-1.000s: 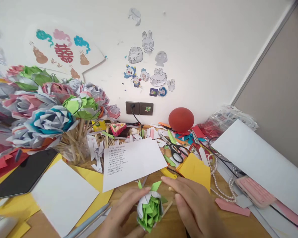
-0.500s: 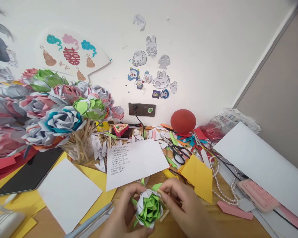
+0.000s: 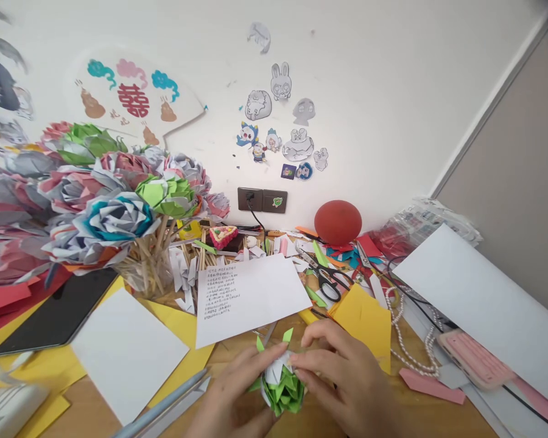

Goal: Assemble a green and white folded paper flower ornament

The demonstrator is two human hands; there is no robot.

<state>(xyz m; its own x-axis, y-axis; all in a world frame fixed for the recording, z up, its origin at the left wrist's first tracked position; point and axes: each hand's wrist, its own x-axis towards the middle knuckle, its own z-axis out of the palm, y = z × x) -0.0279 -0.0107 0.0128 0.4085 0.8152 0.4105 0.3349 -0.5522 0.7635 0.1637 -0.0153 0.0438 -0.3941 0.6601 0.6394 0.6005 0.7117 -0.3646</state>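
Note:
Between both hands, low in the head view, is a green and white folded-paper flower (image 3: 284,392), tilted so its green centre faces down toward me. My left hand (image 3: 240,389) holds it from the left, its index finger across the top beside a white petal and its thumb underneath. My right hand (image 3: 342,377) has curled fingers, with the fingertips pressed on the white petal and the flower's right side. Pointed green paper tips stick out behind the flower. Its underside is hidden by the hands.
A handwritten sheet (image 3: 256,298) lies just beyond. Black-handled scissors (image 3: 329,283), yellow paper (image 3: 365,325) and a red balloon (image 3: 338,221) are behind and right. Left are a paper-flower bouquet (image 3: 119,216), a dark tablet (image 3: 50,319), white paper (image 3: 128,359) and a grey-blue pen (image 3: 164,404).
My right hand has come in from beside the flower, pinched at its top right, then shifted its fingers onto a white petal. The flower has tilted forward, and the camera view has shifted slightly.

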